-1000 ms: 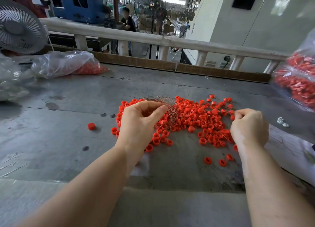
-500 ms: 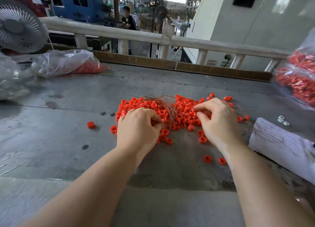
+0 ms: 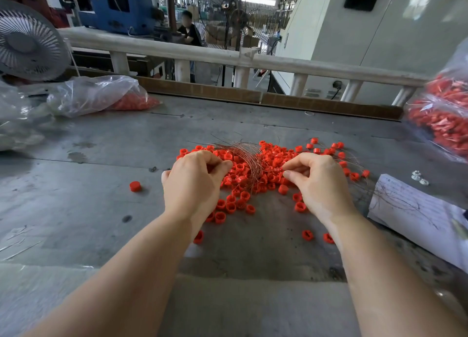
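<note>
Wires (image 3: 249, 156) between left hand (image 3: 192, 182), right hand (image 3: 319, 182)

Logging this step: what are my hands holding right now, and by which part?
Right hand pinches a single copper wire just beside the wire bundle, thumb against forefinger. Left hand curls at the bundle; its hold is hidden.

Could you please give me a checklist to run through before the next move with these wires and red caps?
1. Left hand grips the wire bundle: ok.
2. Right hand pinches a wire: ok.
3. Only a single strand pinched: cannot tell.
4. Red caps within reach of both hands: ok.
5. All caps gathered: not ok, a stray cap lies apart on the left.
</note>
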